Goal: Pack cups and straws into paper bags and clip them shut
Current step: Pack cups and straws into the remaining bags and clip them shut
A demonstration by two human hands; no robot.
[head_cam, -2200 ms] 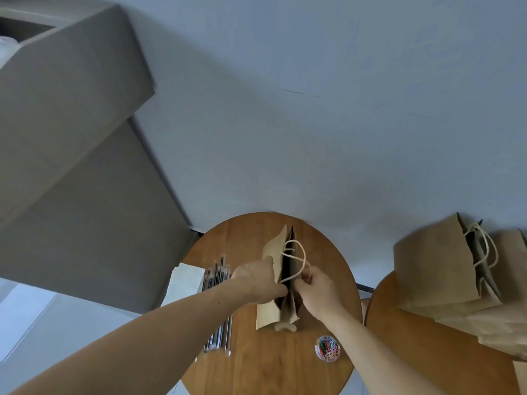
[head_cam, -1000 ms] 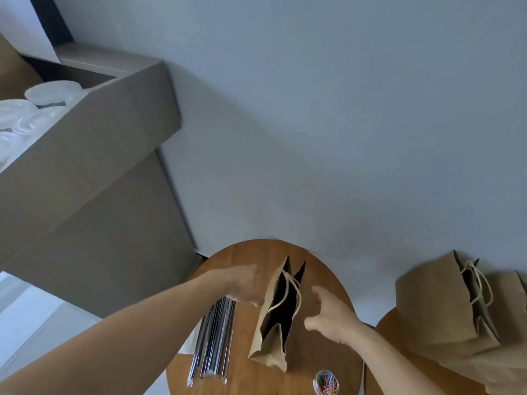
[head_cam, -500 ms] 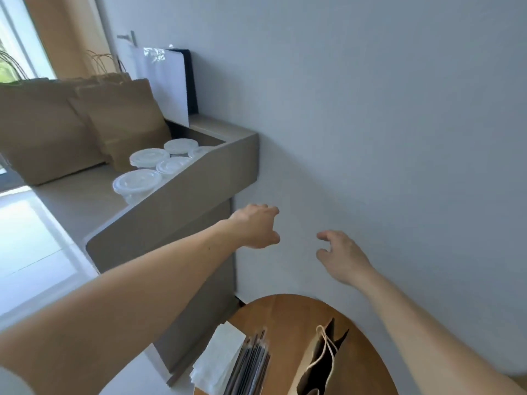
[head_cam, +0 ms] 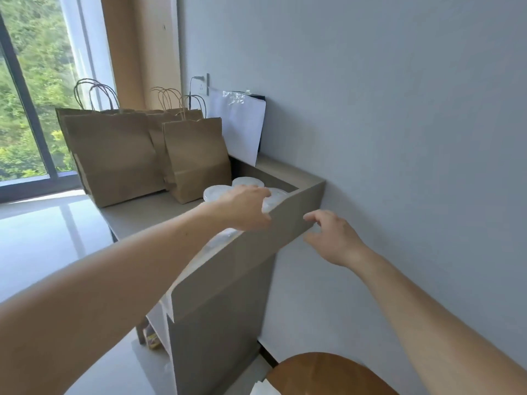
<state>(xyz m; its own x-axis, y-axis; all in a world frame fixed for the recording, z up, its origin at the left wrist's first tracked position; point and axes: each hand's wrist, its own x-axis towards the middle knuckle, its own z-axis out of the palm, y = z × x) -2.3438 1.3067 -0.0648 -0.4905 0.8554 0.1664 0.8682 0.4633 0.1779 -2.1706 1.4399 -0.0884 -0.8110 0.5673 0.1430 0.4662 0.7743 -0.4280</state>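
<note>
Several clear plastic cups with white lids stand on a grey counter, behind its raised side panel. My left hand reaches over the panel and lies on top of the cups with fingers spread, covering one lid; no grip shows. In front of the panel's corner my right hand hovers, fingers loosely spread, holding nothing. Brown paper bags with twisted handles stand further back on the counter. No straws are in view.
A white sheet in a plastic sleeve leans on the wall behind the cups. The rim of a round wooden table shows at the bottom with white napkins. The wall runs along the right; a window is at left.
Both hands let go of the open bag on the round table and rose to the counter. The view swung up from the table; the left hand now lies over the cups.
</note>
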